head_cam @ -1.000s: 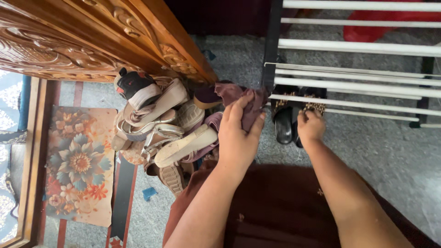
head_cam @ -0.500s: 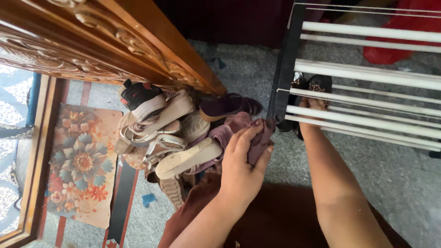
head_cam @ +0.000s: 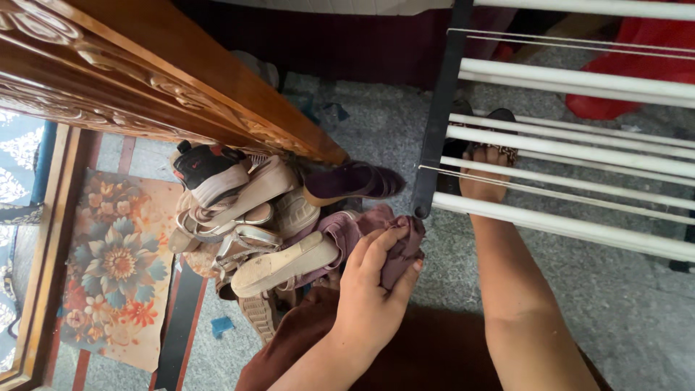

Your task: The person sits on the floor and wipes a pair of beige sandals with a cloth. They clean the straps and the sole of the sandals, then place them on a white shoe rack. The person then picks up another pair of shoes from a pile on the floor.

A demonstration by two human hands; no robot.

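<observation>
**Two hands busy at the shoe rack**

Two hands at work, no packages or signs anywhere. Left hand (head_cam: pixel 373 289), low centre, is clenched around a crumpled plum-coloured cloth (head_cam: pixel 397 239), soft and bunched, fingers wrapped over it, just at the foot of the black upright post (head_cam: pixel 438 116). At two o'clock from it, the right hand (head_cam: pixel 483 177) reaches in between the white metal rails of the rack (head_cam: pixel 579 137), fingers curled on a black sandal with a beaded gold strap (head_cam: pixel 501 119). At nine o'clock, a heap of beige and silver sandals (head_cam: pixel 253 217) lies under the carved brown wooden panel (head_cam: pixel 145 72), a dark purple wedge shoe (head_cam: pixel 355 181) just beside. Far left, a floral mat (head_cam: pixel 116 261).
</observation>
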